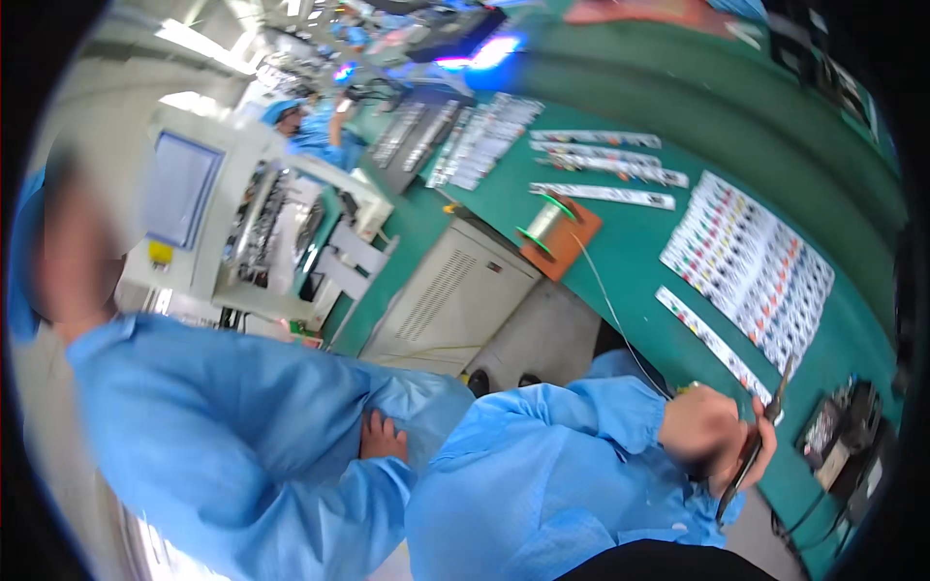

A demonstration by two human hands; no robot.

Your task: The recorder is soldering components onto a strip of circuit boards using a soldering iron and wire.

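My left hand (696, 424) is closed at the lower right, its fingers curled and partly blurred. A thin solder wire (612, 315) runs from a spool (546, 225) on an orange-brown block (572, 247) down to this hand. Close beside it, my right hand (759, 453) is wrapped round a slim dark pen-like tool (748, 457), which looks like a soldering iron. Its narrow tip points up over the table's edge. A single white strip with small parts (712, 341) lies just beyond my hands, near the tip.
A large panel of component strips (751, 261) covers the green table (620, 247) on the right; several loose strips (610, 160) lie farther back. Dark equipment with cables (843, 431) stands at the far right. A co-worker in a blue coat (242, 416) is close on my left, beside a white cabinet (450, 290).
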